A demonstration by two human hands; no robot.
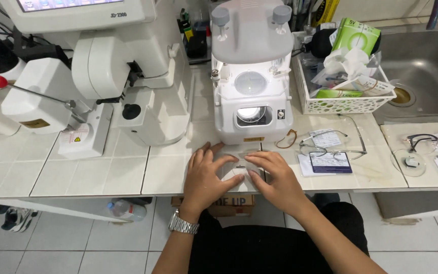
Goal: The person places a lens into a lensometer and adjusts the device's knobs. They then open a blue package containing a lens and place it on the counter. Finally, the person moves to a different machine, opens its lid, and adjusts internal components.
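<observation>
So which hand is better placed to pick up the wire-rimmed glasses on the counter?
Right, probably. The right hand rests on the machine's front panel, nearer the glasses; the left hand lies on the far side.

A white tiled counter [102,175] runs across the room, its grey grout lines meeting the front edge just left of the fingers. Well beyond the fingertips, a steel sink [424,71] is sunk into the top at the far right, with a brass-coloured drain [401,96]. Under the counter, pale floor tiles [77,243] spread out below and left of the fingers. A plastic bottle [125,209] and a cardboard box [236,203] sit tucked beneath the ledge, and a dark shoe [16,218] lies far left. The light is bright and even.
</observation>
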